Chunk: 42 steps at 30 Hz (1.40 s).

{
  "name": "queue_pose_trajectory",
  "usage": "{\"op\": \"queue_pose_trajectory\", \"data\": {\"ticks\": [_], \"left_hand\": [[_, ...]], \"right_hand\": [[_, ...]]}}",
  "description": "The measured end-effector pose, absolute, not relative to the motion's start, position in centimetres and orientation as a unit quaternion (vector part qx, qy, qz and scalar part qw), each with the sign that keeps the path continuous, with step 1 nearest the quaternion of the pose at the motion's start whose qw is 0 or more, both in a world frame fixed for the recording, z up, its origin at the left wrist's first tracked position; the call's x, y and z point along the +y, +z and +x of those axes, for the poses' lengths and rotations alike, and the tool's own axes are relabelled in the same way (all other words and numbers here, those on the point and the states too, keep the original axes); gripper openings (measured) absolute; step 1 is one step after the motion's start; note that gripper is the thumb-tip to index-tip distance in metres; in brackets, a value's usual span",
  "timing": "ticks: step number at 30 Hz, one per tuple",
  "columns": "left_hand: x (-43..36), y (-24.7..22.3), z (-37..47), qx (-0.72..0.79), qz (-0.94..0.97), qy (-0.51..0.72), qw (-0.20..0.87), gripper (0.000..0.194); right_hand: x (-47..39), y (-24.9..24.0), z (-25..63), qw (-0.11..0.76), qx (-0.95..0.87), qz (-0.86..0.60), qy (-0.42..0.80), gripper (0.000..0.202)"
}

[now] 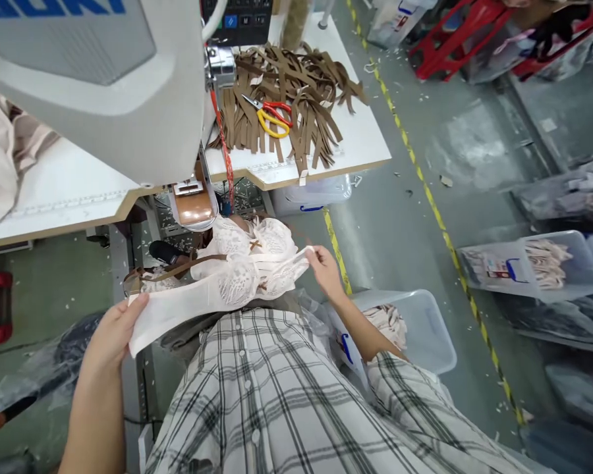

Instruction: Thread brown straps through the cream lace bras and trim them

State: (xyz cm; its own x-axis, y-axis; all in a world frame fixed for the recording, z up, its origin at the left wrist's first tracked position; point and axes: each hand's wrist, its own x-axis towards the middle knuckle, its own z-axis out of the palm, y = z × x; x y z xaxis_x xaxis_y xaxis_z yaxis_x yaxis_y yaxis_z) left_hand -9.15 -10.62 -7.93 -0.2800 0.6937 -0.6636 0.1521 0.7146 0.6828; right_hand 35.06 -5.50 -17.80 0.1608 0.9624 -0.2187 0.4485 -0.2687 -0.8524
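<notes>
White lace bra (240,280) between left hand (112,332) at band end (141,322) and right hand (326,271)

Place is garment workshop: sewing machine (172,112) at white table (370,141), heaped brown fabric strips (321,72), yellow-black floor tape (411,153), bins (435,336) of cloth (388,322).

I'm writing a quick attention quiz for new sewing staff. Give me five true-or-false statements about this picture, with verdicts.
1. The left hand holds one end of a white lace bra. True.
2. The scissors lie on the brown strips. True.
3. Both scissor handles are yellow. False: one is red, the other yellow.
4. The right hand grips the scissors. False: it pinches white fabric.
5. The floor tape is plain blue. False: it is yellow and black.
</notes>
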Motion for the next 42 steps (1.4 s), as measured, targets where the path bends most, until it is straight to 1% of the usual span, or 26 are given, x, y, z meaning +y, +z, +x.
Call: {"op": "queue_pose_trajectory", "data": {"ticks": [2,3,4,5,7,8,9,11,13,15,16,19,21,22,23,24,25,27,30,32,34,36,37,38,40,42], "left_hand": [[-9.5,-8.0,-8.1,0.798,0.418,0.241,0.361,0.042],[-9.0,-7.8,-6.8,0.794,0.485,0.246,0.271,0.043],[-8.5,-7.5,-5.1,0.765,0.543,0.258,0.231,0.045],[-8.2,-7.1,-3.1,0.713,0.591,0.271,0.264,0.043],[-7.9,-6.3,1.2,0.552,0.643,0.259,0.463,0.038],[-8.0,-6.0,3.2,0.483,0.629,0.242,0.559,0.035],[-8.2,-5.8,4.8,0.449,0.59,0.239,0.627,0.032],[-8.5,-5.5,6.5,0.444,0.488,0.28,0.697,0.03],[-8.4,-5.1,6.1,0.488,0.384,0.353,0.699,0.029],[-7.9,-4.2,3.7,0.526,0.312,0.424,0.668,0.032],[-7.4,-3.5,1.9,0.543,0.289,0.451,0.647,0.033],[-5.8,-1.1,-5.0,0.597,0.285,0.523,0.538,0.032],[-4.8,-0.1,-10.0,0.644,0.299,0.531,0.463,0.029],[-4.4,0.0,-12.3,0.664,0.302,0.536,0.425,0.024],[-4.0,0.0,-14.4,0.676,0.306,0.532,0.407,0.022],[-3.8,-0.3,-16.3,0.677,0.312,0.547,0.381,0.024],[-3.6,-0.7,-17.9,0.674,0.312,0.556,0.374,0.029],[-3.3,-1.6,-20.5,0.688,0.306,0.535,0.384,0.039],[-3.1,-2.8,-22.5,0.721,0.288,0.501,0.383,0.045],[-3.2,-3.5,-22.2,0.729,0.273,0.504,0.375,0.045],[-3.6,-4.3,-20.1,0.726,0.264,0.509,0.38,0.042],[-4.0,-4.9,-16.3,0.713,0.262,0.513,0.399,0.036],[-4.3,-5.1,-13.9,0.689,0.255,0.534,0.418,0.032],[-4.6,-5.3,-11.5,0.666,0.252,0.532,0.458,0.031],[-5.2,-5.2,-6.6,0.636,0.255,0.509,0.522,0.033],[-5.9,-4.8,-2.7,0.617,0.285,0.486,0.551,0.032]], "right_hand": [[-6.5,-14.8,34.0,0.342,-0.524,-0.678,0.386,0.039],[-6.9,-13.3,33.0,0.338,-0.548,-0.657,0.392,0.035],[-7.2,-11.7,31.7,0.327,-0.587,-0.621,0.403,0.031],[-7.3,-10.3,30.2,0.302,-0.648,-0.561,0.417,0.027],[-7.4,-8.0,27.1,0.256,-0.75,-0.419,0.443,0.022],[-7.4,-7.3,25.7,0.243,-0.778,-0.367,0.449,0.021],[-7.4,-6.8,24.6,0.237,-0.79,-0.339,0.452,0.022],[-7.3,-6.6,23.4,0.215,-0.793,-0.336,0.46,0.026],[-7.4,-7.3,23.5,0.174,-0.797,-0.344,0.465,0.033],[-7.5,-8.4,24.5,0.135,-0.811,-0.34,0.457,0.038],[-7.5,-9.0,25.1,0.125,-0.818,-0.34,0.446,0.04],[-7.2,-10.1,26.8,0.111,-0.821,-0.361,0.429,0.04],[-6.7,-10.1,27.8,0.117,-0.813,-0.37,0.435,0.038],[-6.4,-9.9,28.3,0.12,-0.81,-0.372,0.437,0.036],[-6.0,-9.6,28.7,0.122,-0.81,-0.372,0.437,0.035],[-5.7,-9.3,29.0,0.121,-0.81,-0.371,0.438,0.033],[-5.4,-9.0,29.4,0.118,-0.809,-0.368,0.443,0.031],[-4.9,-8.6,29.9,0.118,-0.795,-0.371,0.464,0.028],[-4.9,-9.1,30.4,0.153,-0.746,-0.424,0.49,0.028],[-5.4,-10.2,30.2,0.198,-0.695,-0.51,0.466,0.028],[-6.0,-11.4,29.4,0.277,-0.626,-0.59,0.427,0.032],[-6.4,-12.1,28.0,0.359,-0.575,-0.618,0.4,0.04],[-6.5,-12.1,27.1,0.373,-0.576,-0.603,0.406,0.037],[-6.4,-11.8,26.1,0.364,-0.596,-0.576,0.426,0.03],[-5.9,-10.8,23.9,0.297,-0.646,-0.498,0.496,0.018],[-4.9,-9.5,22.0,0.24,-0.661,-0.431,0.565,0.019]]}}
